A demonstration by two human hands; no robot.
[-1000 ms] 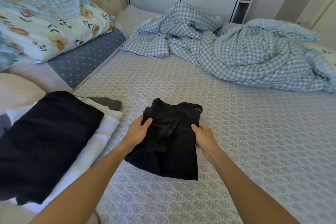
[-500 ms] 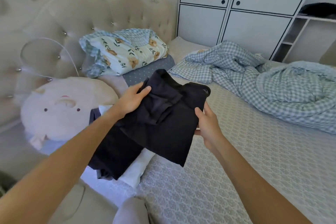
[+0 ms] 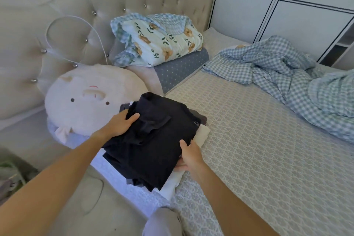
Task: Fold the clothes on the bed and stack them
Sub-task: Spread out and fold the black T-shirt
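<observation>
Your left hand (image 3: 119, 124) grips the far left edge of the folded black garment (image 3: 153, 140), fingers (image 3: 134, 116) curled over the cloth. Your right hand (image 3: 189, 157) holds its near right edge, thumb on top and fingers tucked beneath. The garment lies on the stack of folded clothes (image 3: 201, 136) at the left side of the bed (image 3: 258, 149), beside the round plush pillow (image 3: 86, 97).

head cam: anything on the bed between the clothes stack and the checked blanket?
Nothing. In the head view, only bare patterned mattress cover lies between the stack and the checked blanket.
</observation>
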